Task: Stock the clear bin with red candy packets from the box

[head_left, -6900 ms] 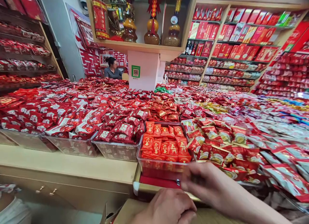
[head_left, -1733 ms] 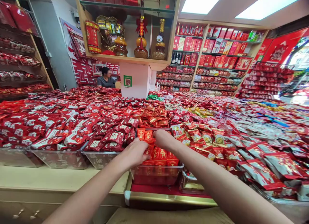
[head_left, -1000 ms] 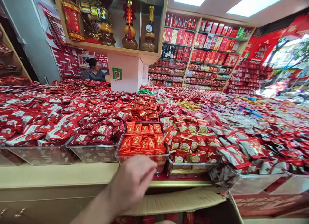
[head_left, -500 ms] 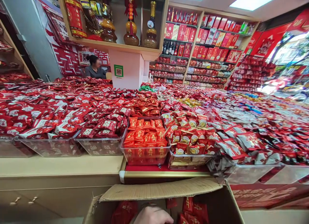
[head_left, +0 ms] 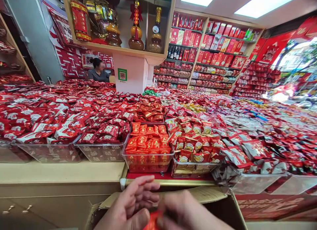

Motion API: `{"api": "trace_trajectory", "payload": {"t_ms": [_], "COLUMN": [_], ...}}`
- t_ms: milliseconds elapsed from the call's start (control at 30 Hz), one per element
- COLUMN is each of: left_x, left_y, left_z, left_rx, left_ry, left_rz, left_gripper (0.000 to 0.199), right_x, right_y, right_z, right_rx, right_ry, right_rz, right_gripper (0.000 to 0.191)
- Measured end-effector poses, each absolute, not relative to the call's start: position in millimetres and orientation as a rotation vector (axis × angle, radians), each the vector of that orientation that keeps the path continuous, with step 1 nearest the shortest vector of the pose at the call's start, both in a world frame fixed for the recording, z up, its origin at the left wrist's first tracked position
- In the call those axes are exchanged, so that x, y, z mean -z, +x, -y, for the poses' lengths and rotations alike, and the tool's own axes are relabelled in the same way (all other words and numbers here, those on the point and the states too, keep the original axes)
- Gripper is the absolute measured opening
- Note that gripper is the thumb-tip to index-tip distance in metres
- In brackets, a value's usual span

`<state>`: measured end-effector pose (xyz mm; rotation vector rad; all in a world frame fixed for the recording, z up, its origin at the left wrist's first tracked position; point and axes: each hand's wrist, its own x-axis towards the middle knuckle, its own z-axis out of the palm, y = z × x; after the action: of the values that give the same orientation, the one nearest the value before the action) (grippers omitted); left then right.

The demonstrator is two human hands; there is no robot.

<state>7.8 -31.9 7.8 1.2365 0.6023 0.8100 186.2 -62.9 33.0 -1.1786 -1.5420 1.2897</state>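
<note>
My left hand (head_left: 133, 203) is raised over an open cardboard box (head_left: 230, 207), palm turned to the right, fingers apart and slightly curled. Close beside it on the right, my right hand (head_left: 183, 210) is blurred, its fingers closed on a red packet (head_left: 152, 220) low between both hands. The packet lies near my left thumb; whether they touch is unclear. Just beyond the box, a clear bin (head_left: 148, 159) holds upright red packets with gold print (head_left: 142, 142). Most of the box's inside is hidden by my hands.
A clear bin of durian-print packets (head_left: 190, 145) stands right of the red ones. More heaped bins (head_left: 99, 150) line the cream counter (head_left: 61, 172). A person (head_left: 98, 71) sits behind the display at the back left. A cabinet (head_left: 119, 48) hangs above.
Both hands are now raised above the box; before, one hand was down inside it. A red packet is now between them. The view has shifted slightly.
</note>
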Motion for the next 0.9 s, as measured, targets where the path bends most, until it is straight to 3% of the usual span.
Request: {"api": "trace_trajectory", "payload": {"t_ms": [67,200,400,900], "left_x": [-14,-16,-16,25], "left_y": [15,41,58,60], "left_z": [19,-1,-16,-15], "left_rx": [-0.643,-0.619,-0.606,-0.838], "left_ry": [1.199,1.202,1.185,1.170], "left_rz": [-0.517,-0.612,-0.657,-0.732], "left_gripper": [0.061,0.040,0.028,0.052], "right_x": [-36,-32,-18,22], "right_y": [195,207,218,198], "right_z": [47,20,11,12], "right_rx": [-1.296,-1.327,-1.328,-1.209], "right_ry": [-1.190,-1.138,-0.974,-0.943], "right_rz": [1.458,1.191,0.945,0.983], "right_gripper": [0.022,0.033,0.027,0.033]}}
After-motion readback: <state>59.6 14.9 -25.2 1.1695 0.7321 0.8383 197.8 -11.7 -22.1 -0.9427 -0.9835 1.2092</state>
